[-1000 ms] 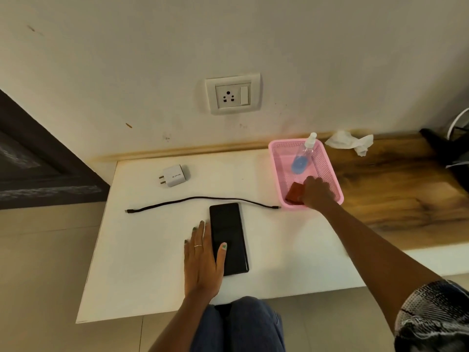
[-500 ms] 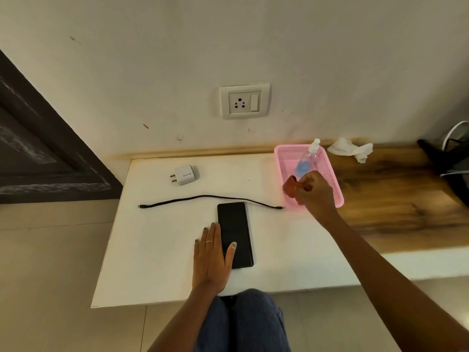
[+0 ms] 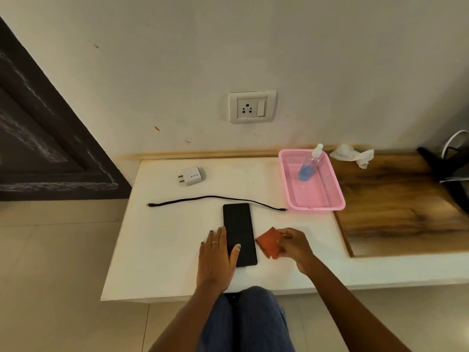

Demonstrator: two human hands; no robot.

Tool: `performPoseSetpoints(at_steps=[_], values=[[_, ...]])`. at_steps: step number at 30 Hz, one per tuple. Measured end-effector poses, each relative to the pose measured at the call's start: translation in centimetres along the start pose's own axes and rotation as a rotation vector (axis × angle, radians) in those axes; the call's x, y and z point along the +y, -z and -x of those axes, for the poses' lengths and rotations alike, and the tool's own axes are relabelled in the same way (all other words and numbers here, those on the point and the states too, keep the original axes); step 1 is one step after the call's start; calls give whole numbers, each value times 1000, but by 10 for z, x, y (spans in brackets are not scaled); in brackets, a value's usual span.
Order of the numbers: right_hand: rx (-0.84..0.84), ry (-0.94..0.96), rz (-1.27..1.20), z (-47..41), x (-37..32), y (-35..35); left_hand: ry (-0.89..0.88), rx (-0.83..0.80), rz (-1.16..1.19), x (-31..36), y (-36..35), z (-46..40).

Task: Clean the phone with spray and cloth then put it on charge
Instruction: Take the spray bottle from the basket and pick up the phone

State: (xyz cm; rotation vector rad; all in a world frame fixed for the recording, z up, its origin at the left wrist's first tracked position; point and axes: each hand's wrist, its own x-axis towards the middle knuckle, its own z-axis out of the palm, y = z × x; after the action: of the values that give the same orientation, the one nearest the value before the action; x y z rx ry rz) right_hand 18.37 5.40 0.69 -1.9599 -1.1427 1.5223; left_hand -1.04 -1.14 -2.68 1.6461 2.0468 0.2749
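Right hand has come back from the pink basket with the red cloth, now pinched in its fingers just right of the phone, low over the white tabletop. Left hand unchanged: flat, fingers straight along the phone's left edge, thumb resting on the screen. Phone lies face up, near the front edge. Spray bottle lies tilted inside the basket. Black cable stretched out behind the phone; white charger beyond it. Wall socket above.
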Motion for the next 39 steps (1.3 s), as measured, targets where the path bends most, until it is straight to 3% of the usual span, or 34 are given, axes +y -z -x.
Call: performPoseSetpoints(at_steps=[6, 9, 11, 14, 16, 19, 25, 30, 33, 39], values=[[109, 151, 289, -3, 5, 5, 2, 3, -15, 1, 0, -1], [260, 216, 535, 1, 2, 6, 0, 6, -9, 1, 0, 0], [408, 358, 615, 8, -4, 7, 1, 9, -14, 1, -1, 0], [594, 698, 532, 11, -23, 13, 3, 10, -22, 1, -2, -1], [691, 796, 472, 4, -40, 22, 3, 7, -19, 1, -2, 0], [710, 711, 410, -20, -66, 42, -1, 10, -21, 2, -3, -1], [722, 550, 524, -82, -101, 73, 0, 32, -30, -1, -5, -1], [581, 423, 217, -115, -113, 77, -3, 50, -31, -2, -8, -4], [476, 407, 95, -127, -107, 73, 2, 57, -37, -2, -7, -6], [564, 484, 60, -113, -96, 58, 3, 77, -33, -5, -10, -7]])
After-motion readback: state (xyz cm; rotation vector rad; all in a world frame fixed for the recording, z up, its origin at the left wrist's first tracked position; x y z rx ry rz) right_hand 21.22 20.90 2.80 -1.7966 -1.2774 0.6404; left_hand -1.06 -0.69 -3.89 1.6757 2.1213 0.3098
